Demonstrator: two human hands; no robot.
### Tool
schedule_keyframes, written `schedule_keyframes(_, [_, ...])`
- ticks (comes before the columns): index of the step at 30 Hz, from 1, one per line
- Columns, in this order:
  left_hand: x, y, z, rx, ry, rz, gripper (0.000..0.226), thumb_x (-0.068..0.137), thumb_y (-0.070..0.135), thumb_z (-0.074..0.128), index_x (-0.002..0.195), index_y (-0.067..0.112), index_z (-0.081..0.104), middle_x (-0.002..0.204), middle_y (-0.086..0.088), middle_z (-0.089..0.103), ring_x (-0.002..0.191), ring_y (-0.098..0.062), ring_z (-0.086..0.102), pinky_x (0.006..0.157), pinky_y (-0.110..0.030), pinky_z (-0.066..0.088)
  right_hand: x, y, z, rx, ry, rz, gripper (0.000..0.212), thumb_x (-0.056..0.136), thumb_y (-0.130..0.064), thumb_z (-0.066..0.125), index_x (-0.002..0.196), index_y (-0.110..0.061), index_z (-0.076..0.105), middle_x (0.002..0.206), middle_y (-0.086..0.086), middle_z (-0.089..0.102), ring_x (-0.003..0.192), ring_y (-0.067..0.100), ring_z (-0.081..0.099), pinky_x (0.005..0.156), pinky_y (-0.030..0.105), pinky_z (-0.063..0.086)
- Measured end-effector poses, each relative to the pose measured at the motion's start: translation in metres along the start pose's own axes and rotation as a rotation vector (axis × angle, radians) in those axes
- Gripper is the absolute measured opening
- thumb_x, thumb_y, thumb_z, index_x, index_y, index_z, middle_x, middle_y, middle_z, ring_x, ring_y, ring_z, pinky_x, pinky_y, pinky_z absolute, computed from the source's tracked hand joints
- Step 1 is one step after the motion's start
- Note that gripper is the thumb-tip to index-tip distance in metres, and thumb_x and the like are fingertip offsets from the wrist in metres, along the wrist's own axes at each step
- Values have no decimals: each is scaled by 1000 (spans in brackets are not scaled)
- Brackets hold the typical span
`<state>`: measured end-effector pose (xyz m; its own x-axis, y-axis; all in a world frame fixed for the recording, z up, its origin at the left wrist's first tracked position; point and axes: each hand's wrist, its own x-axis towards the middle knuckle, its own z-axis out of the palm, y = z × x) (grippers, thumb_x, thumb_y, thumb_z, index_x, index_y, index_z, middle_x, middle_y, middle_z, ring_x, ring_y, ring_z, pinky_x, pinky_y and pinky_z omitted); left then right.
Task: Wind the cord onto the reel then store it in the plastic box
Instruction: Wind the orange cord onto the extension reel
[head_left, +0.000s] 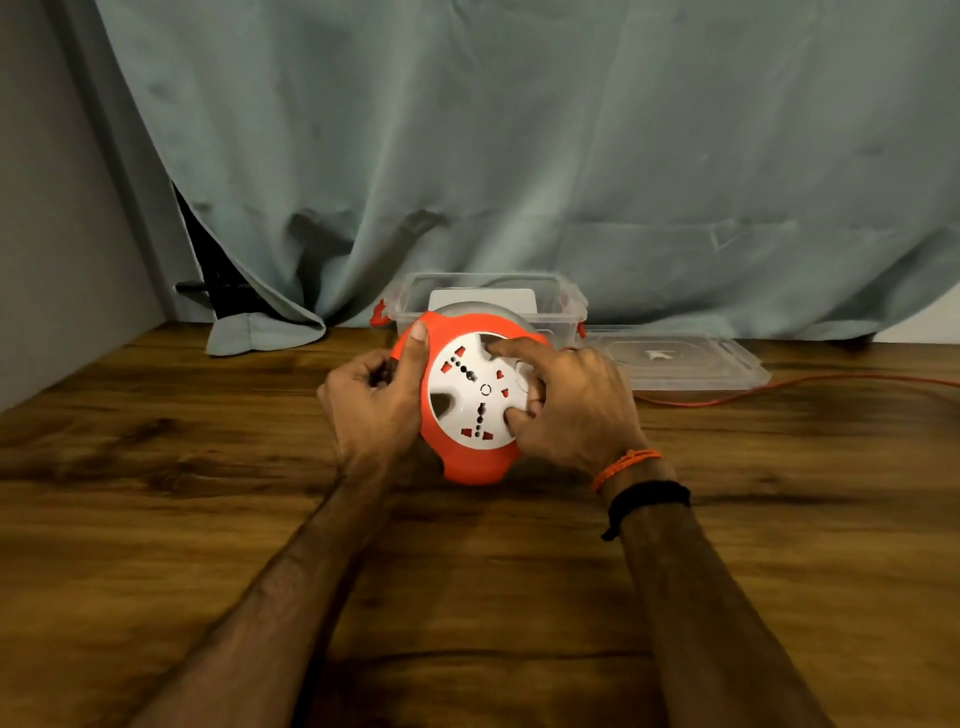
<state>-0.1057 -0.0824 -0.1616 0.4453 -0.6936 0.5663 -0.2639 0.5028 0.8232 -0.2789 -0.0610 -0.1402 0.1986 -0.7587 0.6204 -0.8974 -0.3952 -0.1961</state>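
Observation:
An orange reel with a white socket face stands tilted on the wooden table. My left hand grips its left rim, thumb lying over the top edge. My right hand rests on the white face, with fingers set in its recesses. A thin orange cord trails from behind my right hand across the table to the right edge. Behind the reel stands a clear plastic box with red latches, open at the top.
The box's clear lid lies flat to the right of the box, with the cord running along its front. A grey-green curtain hangs behind the table, its hem resting on the tabletop at the left. A grey wall borders the left side.

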Motion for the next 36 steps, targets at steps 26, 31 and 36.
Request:
schedule_keyframes(26, [1, -2, 6, -53, 1, 7, 44, 90, 48, 67, 58, 18, 66, 49, 10, 60, 53, -11, 58, 58, -27, 49, -4, 4, -12, 111, 147, 18, 32, 66, -27, 65, 97, -30, 57, 45, -5, 52, 49, 11, 52, 64, 34, 53])
schedule_keyframes(31, [3, -3, 6, -27, -47, 58, 47, 90, 45, 69, 51, 22, 56, 38, 15, 49, 41, 1, 41, 48, -11, 32, -1, 5, -16, 18, 51, -86, 67, 62, -14, 57, 123, -40, 54, 51, -4, 50, 53, 18, 52, 61, 33, 52])
schedule_keyframes(36, [4, -5, 5, -24, -102, 73, 50, 85, 56, 65, 67, 11, 72, 61, -8, 70, 60, -32, 65, 57, -40, 55, 1, 4, -13, -72, -25, -89, 70, 65, -20, 58, 130, -43, 52, 58, -9, 46, 64, 23, 53, 67, 33, 51])
